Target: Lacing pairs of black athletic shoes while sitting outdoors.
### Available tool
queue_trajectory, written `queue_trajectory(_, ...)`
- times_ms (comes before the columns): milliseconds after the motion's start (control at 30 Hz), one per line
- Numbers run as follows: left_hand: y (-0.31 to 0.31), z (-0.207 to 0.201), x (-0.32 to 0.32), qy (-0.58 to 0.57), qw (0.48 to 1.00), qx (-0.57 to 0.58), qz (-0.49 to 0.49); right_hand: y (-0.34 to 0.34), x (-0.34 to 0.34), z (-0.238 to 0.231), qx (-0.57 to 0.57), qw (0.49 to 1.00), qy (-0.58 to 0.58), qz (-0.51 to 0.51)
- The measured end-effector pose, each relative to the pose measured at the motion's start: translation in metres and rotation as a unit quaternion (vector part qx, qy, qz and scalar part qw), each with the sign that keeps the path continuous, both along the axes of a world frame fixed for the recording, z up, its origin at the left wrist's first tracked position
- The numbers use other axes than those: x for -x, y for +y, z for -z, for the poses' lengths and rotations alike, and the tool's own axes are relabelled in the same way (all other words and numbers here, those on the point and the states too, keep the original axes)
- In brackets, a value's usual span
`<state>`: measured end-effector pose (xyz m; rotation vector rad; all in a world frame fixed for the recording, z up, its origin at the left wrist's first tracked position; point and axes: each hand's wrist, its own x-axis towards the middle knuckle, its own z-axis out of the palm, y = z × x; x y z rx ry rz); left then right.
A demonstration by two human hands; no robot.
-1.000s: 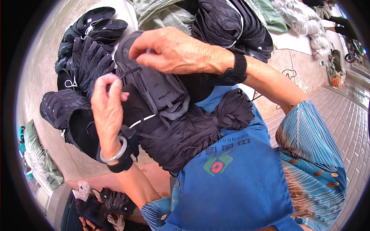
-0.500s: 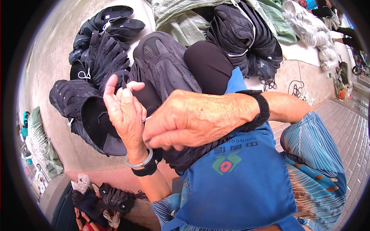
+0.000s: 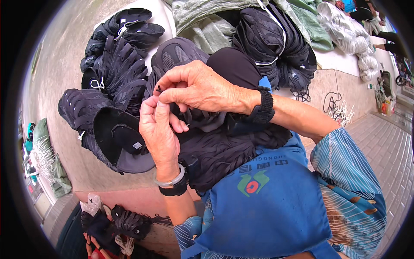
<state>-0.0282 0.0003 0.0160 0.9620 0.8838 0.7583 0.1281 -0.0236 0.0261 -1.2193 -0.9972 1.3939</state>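
From my remote feed I'm seeing a blue apron (image 3: 267,216) covering the near middle. Farther left, black shoe uppers (image 3: 123,73) are lying in tied bunches; on the far side, right of centre, another tied bundle (image 3: 267,43) is sitting. A hank of black laces (image 3: 228,146) is stretching across the lap at the apron's far end. Just beyond the hands, a dark grey upper (image 3: 179,49) is resting, partly hidden. The right hand (image 3: 200,88) is clamping its fingers on a black lace end (image 3: 159,89). Nearer, the left hand (image 3: 161,129) is hovering beside it; I cannot tell whether its fingers are gripping anything.
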Motion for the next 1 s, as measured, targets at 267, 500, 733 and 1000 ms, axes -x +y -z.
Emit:
queue_trajectory(267, -0.01, -0.013, -0.011, 0.161, 0.971, -0.163, 0.065, 0.008, -0.006, 0.013, -0.165, 0.977, -0.134, 0.001)
queue_trajectory(500, 0.008, -0.065, 0.022, 0.035, 0.995, -0.074, -0.058, 0.001, -0.027, 0.003, -0.036, 0.99, -0.138, -0.009)
queue_trajectory(733, 0.031, -0.208, 0.187, -0.314, 0.935, -0.16, -0.045, -0.028, -0.035, 0.019, -0.116, 0.955, -0.269, -0.043)
queue_trajectory(1000, 0.009, -0.223, 0.222, -0.133, 0.959, -0.198, -0.154, -0.04, -0.034, 0.033, -0.118, 0.942, -0.308, -0.059)
